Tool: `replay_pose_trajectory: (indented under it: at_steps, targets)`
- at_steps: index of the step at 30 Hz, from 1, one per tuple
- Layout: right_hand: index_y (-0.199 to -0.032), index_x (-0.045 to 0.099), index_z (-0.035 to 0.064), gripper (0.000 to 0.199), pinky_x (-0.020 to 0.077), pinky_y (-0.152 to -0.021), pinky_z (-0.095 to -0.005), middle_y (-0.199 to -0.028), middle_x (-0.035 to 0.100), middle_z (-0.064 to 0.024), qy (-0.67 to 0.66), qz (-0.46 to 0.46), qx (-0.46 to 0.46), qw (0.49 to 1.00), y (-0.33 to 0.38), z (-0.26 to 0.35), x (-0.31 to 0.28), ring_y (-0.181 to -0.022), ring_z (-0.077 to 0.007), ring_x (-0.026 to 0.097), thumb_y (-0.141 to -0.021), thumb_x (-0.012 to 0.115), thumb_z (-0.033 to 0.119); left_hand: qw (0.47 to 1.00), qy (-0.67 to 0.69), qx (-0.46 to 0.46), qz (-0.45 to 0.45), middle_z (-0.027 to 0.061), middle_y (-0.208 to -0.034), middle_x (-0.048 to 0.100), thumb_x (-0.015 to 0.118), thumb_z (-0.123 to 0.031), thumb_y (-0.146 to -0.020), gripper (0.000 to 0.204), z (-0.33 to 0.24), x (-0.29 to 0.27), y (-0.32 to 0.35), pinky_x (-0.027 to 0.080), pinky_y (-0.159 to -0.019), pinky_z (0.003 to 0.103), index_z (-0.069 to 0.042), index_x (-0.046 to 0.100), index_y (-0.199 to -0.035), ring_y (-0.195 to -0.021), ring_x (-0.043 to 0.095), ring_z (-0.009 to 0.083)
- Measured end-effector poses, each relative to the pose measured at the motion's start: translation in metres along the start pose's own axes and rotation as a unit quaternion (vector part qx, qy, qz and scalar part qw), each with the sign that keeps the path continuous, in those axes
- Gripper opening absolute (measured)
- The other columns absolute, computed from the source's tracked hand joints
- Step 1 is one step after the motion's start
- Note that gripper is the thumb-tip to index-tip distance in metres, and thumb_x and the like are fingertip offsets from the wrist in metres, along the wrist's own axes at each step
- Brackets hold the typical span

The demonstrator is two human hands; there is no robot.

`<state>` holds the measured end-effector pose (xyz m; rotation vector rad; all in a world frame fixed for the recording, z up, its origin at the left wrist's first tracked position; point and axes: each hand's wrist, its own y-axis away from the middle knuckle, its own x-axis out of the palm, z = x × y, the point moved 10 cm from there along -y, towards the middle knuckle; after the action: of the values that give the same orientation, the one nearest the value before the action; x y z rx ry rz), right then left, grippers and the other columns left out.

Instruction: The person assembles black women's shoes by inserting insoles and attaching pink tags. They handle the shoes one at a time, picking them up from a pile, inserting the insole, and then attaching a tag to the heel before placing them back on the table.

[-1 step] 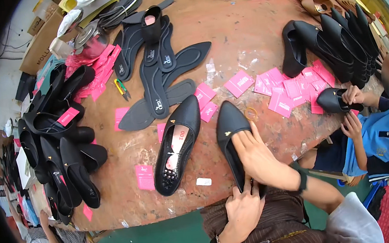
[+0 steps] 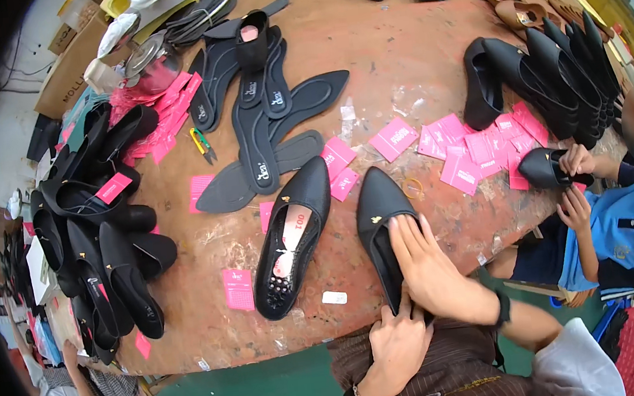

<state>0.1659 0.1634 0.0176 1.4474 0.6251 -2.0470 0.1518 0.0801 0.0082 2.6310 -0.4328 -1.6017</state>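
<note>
A black pointed flat shoe with a small gold ornament lies in front of me, its toe pointing away. My left hand grips its heel end at the table's near edge, fingers bent. My right hand lies along the shoe's right side, its fingertips on the rim of the opening just behind the ornament; its thumb is partly hidden. A matching black shoe stands to the left, with a pale lining strip and dotted heel patch showing inside. Between the shoe and the pink cards lies a yellowish rubber band.
Dark insoles overlap beyond the shoes, beside small yellow-green snips. Black shoes are heaped at left and lined up at right. Pink cards lie scattered. At right, a co-worker's hands hold another black shoe.
My right hand's fingers have drawn back from inside the toe opening and now rest on its right rim. My left hand stays at the heel.
</note>
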Motion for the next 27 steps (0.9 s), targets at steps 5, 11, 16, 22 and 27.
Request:
replay_pose_trajectory:
  at_steps: [5,11,16,22,27]
  targets:
    - [-0.131,0.038,-0.0203,0.064,0.0154,-0.117,-0.0586,-0.132,0.043,-0.0396,-0.028,0.197,0.088,0.976,-0.025,-0.023,0.026,-0.126,-0.0469,0.046,-0.075,0.057,0.004,1.0,0.014,0.013,0.025,0.0132,-0.115,0.065,0.075,-0.028,-0.077,0.033,-0.002,0.004,-0.002,0.057,-0.058,0.039,0.0,0.072,-0.095,-0.08,0.063,0.0313]
    - [-0.114,0.055,-0.0099,0.036,0.0171,-0.116,-0.0583,-0.105,0.058,-0.0264,0.131,0.028,0.025,0.991,-0.02,-0.003,0.006,-0.112,-0.0382,0.055,-0.084,0.051,0.01,0.999,0.015,0.022,0.047,0.0147,-0.122,0.062,0.074,-0.028,-0.076,0.039,0.0,0.009,-0.001,0.058,-0.061,0.039,0.001,0.07,-0.103,-0.083,0.063,0.0328]
    - [-0.109,0.055,-0.0122,0.036,0.0133,-0.116,-0.0624,-0.113,0.056,-0.0302,0.153,0.028,0.039,0.987,-0.03,-0.002,0.018,-0.112,-0.0386,0.055,-0.081,0.052,0.01,0.997,0.03,0.021,0.069,0.0162,-0.119,0.061,0.075,-0.027,-0.076,0.044,0.002,0.013,-0.002,0.058,-0.063,0.039,0.002,0.067,-0.108,-0.085,0.062,0.0322]
    - [-0.088,0.066,-0.0032,0.02,0.014,-0.116,-0.0629,-0.082,0.065,-0.0183,0.127,0.259,0.06,0.956,-0.048,-0.03,0.049,-0.088,-0.034,0.066,-0.08,0.054,0.01,0.997,-0.05,0.063,-0.009,0.0164,-0.129,0.06,0.07,-0.024,-0.075,0.045,-0.006,0.0,-0.004,0.056,-0.064,0.031,0.001,0.068,-0.113,-0.081,0.06,0.0242]
    - [-0.105,0.069,0.0028,0.024,0.0254,-0.109,-0.0687,-0.094,0.07,-0.0157,-0.098,0.085,-0.132,0.983,-0.037,-0.001,-0.024,-0.1,-0.033,0.067,-0.087,0.059,0.016,0.981,0.169,0.068,-0.061,0.0109,-0.119,0.066,0.077,-0.025,-0.075,0.027,0.026,-0.072,0.017,0.051,-0.087,0.038,-0.006,0.073,-0.093,-0.096,0.062,0.036]
